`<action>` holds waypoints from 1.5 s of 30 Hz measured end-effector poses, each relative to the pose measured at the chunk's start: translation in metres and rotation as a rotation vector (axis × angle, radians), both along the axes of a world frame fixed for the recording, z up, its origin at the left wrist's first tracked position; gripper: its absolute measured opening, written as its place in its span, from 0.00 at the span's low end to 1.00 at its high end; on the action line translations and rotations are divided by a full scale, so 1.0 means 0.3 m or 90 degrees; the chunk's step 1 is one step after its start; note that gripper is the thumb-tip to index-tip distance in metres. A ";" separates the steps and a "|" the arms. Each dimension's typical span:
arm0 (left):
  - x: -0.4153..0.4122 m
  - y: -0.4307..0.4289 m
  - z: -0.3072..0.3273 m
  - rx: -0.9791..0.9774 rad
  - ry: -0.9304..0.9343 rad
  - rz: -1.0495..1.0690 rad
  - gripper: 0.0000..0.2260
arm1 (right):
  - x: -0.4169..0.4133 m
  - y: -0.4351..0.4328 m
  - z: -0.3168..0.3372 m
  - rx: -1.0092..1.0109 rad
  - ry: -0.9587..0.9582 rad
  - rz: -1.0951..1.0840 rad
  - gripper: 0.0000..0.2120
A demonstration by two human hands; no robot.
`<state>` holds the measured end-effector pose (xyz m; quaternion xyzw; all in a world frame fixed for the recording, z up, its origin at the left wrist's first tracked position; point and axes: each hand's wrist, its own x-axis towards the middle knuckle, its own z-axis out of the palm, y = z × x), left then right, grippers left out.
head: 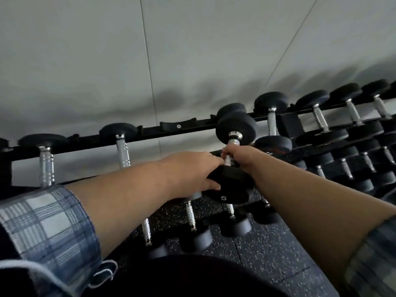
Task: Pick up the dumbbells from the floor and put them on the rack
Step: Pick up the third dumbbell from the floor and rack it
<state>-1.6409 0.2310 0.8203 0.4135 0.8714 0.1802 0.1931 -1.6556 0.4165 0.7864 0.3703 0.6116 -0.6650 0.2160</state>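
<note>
Black rubber 5 dumbbell [230, 183] held up at the rack [85, 139] top tier, not yet seated.
R hand [240, 156] wraps the chrome handle; L hand [192, 174] curls round the near head. Far head sits close to the rear rail, right of an empty cradle [177, 125]. Risk: far head clips the neighbouring dumbbell [271, 123] or misses its seat & rolls off; L fingers could get pinched under the head.

The 5-marked dumbbell [227, 189] shows little of its handle, most being covered by the right hand [240, 155], and the fingertips of the left hand [192, 172] are lost in blur. The rack [107, 137] runs out of frame at both sides. Its right-end dumbbells [323, 136] are smeared, the red marking [276, 150] on one head is unreadable, and the left forearm [128, 194] hides part of the lower-tier dumbbells [195, 234]
</note>
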 end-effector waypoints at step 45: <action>-0.156 -0.019 -0.383 -0.157 0.021 0.246 0.27 | -0.284 -0.106 -0.276 0.260 0.111 0.362 0.24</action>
